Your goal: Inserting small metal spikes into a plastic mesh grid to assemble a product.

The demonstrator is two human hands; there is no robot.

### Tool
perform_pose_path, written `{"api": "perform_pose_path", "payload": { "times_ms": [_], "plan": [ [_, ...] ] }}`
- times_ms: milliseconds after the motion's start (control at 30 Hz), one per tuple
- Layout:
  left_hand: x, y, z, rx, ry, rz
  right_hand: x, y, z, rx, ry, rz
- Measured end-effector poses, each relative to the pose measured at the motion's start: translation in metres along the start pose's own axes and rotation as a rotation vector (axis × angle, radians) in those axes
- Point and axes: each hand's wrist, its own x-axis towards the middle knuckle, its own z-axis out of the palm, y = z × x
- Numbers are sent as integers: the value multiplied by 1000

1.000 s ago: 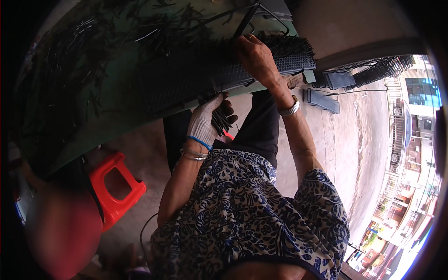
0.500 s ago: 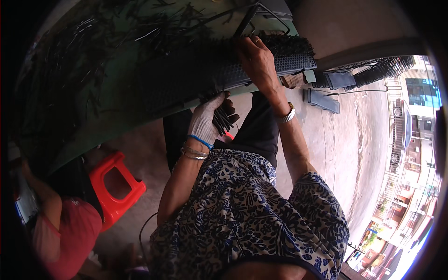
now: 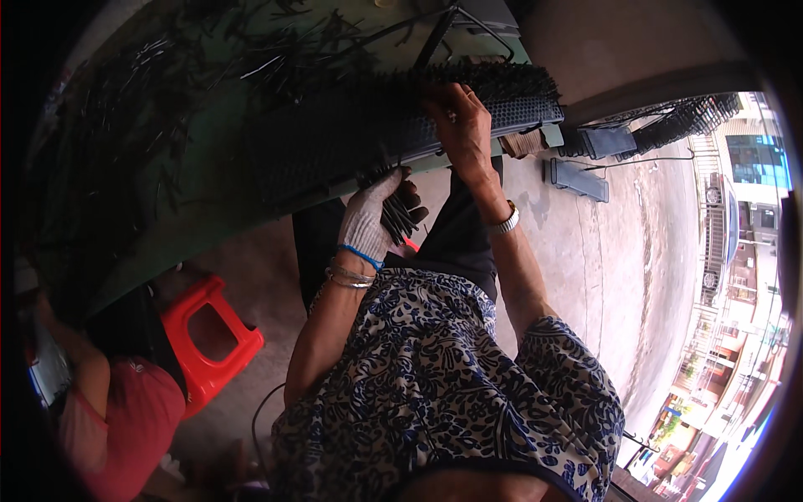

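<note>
A long dark panel (image 3: 335, 142) full of small holes lies along the near edge of the green table. Short black sticks (image 3: 527, 82) stand up in rows along its far right part. My left hand (image 3: 372, 205), in a white knitted glove with dark fingers, is closed around a bundle of thin black sticks (image 3: 399, 219) just below the panel's near edge. My bare right hand (image 3: 462, 125) is over the panel at the rows of sticks, its fingers bent together. Its fingertips are in shadow, so what they pinch is hidden.
Many loose black sticks (image 3: 155, 58) are strewn over the green table (image 3: 201, 230). A black metal frame (image 3: 439, 38) stands behind the panel. At lower left are a red plastic stool (image 3: 222, 368) and another person in a red top (image 3: 138, 418). Grey trays (image 3: 577, 180) lie on the floor at right.
My right hand has drawn back a little toward me from the rows of sticks. My left hand keeps its hold on the bundle, nearly still.
</note>
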Motion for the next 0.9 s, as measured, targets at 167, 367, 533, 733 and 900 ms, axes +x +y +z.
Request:
{"api": "perform_pose_path", "payload": {
  "times_ms": [167,367,533,733,900],
  "plan": [
    [4,-2,0,77,-26,-22,1,10,4,-77,45,-53],
    [6,-4,6,41,-17,31,1,10,13,-273,156,-189],
    [5,-5,9,57,6,38,-11,13,11,-262,195,-180],
    [9,-9,10,75,-4,34,-3,11,6,-294,145,-91],
    [7,-9,11,80,-15,53,-7,9,11,-325,143,-123]
  ]
}}
